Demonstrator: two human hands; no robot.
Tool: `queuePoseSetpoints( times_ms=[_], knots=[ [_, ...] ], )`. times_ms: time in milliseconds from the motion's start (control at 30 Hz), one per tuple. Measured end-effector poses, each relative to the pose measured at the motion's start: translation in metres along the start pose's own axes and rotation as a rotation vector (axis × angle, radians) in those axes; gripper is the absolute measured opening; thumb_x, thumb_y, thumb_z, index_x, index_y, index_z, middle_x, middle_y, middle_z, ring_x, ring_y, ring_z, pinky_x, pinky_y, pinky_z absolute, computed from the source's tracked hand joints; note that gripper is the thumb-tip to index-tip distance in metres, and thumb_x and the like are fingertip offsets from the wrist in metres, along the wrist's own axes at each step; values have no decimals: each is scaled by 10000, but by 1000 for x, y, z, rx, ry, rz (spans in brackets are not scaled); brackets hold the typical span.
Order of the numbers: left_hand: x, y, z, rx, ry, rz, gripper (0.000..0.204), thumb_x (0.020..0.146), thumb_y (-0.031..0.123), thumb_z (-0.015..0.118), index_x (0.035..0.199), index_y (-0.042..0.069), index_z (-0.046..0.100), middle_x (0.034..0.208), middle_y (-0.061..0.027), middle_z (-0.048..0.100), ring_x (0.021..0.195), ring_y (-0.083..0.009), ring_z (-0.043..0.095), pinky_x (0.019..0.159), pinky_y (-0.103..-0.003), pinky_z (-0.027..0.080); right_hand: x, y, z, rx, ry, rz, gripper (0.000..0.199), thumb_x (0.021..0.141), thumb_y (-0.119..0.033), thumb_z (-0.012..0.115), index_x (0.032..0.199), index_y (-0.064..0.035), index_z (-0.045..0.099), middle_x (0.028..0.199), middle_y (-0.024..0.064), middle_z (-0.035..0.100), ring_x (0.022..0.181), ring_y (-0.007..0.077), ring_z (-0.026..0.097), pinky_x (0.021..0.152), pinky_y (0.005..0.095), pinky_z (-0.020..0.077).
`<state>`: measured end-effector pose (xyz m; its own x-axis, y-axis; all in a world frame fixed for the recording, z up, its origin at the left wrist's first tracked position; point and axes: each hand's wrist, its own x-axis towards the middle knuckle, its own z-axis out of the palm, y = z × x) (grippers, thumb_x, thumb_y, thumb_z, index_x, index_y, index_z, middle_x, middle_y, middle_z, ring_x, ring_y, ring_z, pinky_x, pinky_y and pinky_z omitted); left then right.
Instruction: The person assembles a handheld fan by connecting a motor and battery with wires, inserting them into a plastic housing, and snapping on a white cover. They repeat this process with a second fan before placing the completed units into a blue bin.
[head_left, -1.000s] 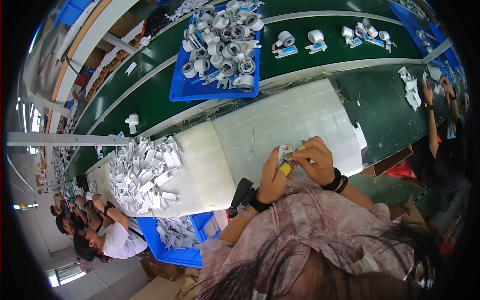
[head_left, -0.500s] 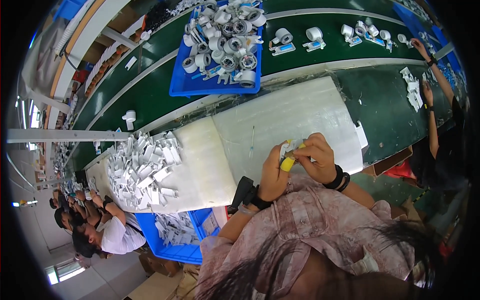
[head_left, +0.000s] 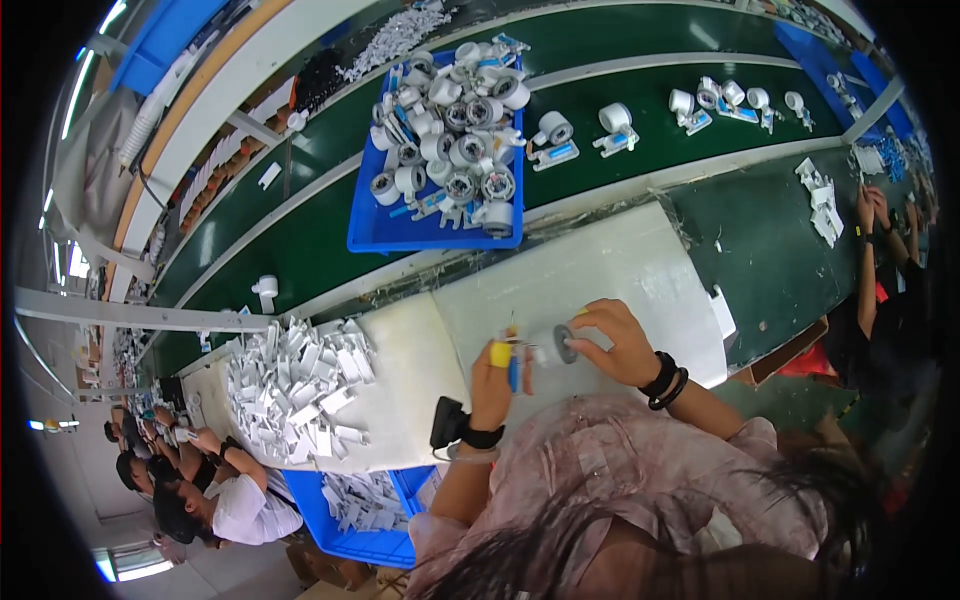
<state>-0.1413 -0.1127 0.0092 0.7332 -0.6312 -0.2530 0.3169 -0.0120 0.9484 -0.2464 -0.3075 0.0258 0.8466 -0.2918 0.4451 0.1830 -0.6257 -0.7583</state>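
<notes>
My left hand [head_left: 490, 388] is closed on a small white part with a blue strip [head_left: 515, 372], its body partly hidden by the fingers. Yellow covering shows on one of its fingertips. My right hand [head_left: 622, 345] pinches a grey round disc [head_left: 566, 344] between thumb and fingers, with yellow at a fingertip too. Whitish, blurred material lies between the disc and the part in my left hand; whether the two pieces touch I cannot tell. Both hands hover over the near edge of a pale work mat [head_left: 590, 270].
A heap of white plastic pieces [head_left: 295, 390] lies left on the mat, above a blue bin [head_left: 345, 540] of similar pieces. Ahead, a blue tray [head_left: 375, 235] of white round-headed assemblies sits by a green conveyor [head_left: 640, 70] carrying several more. Co-workers sit left and right.
My hands have moved apart, the left one leftward. The grey disc now shows in my right hand. The view has shifted, and the thin tool on the mat is no longer plainly visible.
</notes>
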Motion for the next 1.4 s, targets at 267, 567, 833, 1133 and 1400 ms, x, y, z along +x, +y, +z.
queuePoseSetpoints(
  times_ms=[267,567,833,1133,1400],
  knots=[
    [102,24,-167,125,552,200,316,1003,266,401,1232,56,460,859,-103,617,556,-149,583,431,-294,522,71,149,-2,-161,-29,181,176,849,-41,628,1024,-39,607,942,134,608,842,295,616,703,353,502],
    [250,6,-361,53,748,277,262,937,159,415,1140,9,486,904,-150,635,724,-254,658,567,-351,551,242,271,39,-801,-149,-229,470,731,-80,659,1193,-112,580,1195,47,554,1253,265,436,1020,414,358],
    [235,-12,-357,1087,1178,205,390,927,185,546,1186,-105,521,1127,-233,582,1065,-364,560,956,-408,426,274,300,31,-1079,-716,-206,160,772,-247,611,885,-145,662,816,28,635,904,221,603,923,413,411],
    [117,-15,-100,333,43,441,322,930,27,506,1249,10,548,1110,-124,645,997,-203,633,879,-330,500,158,196,-25,-49,-590,273,292,973,-332,497,950,-61,603,791,123,650,758,285,648,706,387,500],
    [99,-23,19,-55,-469,-25,664,847,105,701,1418,30,370,1296,-120,525,1160,-243,557,985,-377,442,70,35,-31,479,-809,444,333,1033,-340,402,964,-57,563,822,39,635,762,145,606,711,293,477]
  ],
)
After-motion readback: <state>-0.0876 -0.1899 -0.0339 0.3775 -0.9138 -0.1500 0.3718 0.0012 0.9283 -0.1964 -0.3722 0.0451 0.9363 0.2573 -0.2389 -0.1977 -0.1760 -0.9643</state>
